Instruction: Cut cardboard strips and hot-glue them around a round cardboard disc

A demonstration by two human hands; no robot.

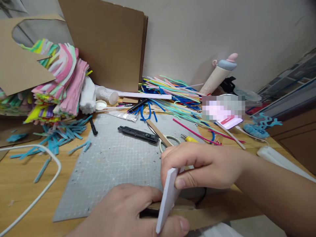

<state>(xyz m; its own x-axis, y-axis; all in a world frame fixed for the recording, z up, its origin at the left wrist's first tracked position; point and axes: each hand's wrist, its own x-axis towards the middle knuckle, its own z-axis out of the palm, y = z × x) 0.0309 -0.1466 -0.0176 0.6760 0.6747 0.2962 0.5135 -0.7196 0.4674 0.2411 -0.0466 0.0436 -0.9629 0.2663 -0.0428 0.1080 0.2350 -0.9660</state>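
Note:
A white foam strip stands on edge near the bottom centre. My right hand is closed on its upper end, thumb on one side and fingers on the other. Lower down, my left hand has its fingers and thumb around the strip's lower end and a brown cardboard piece beneath it. Part of the cardboard is hidden by the hands. A black utility knife lies on the grey cutting mat, beside scissors and a narrow cardboard strip.
Pipe cleaner bundles and cardboard sheets stand at the back left. Loose pipe cleaners lie at the back. A bottle leans against the wall; a lit phone is at right. A white cable curves at left.

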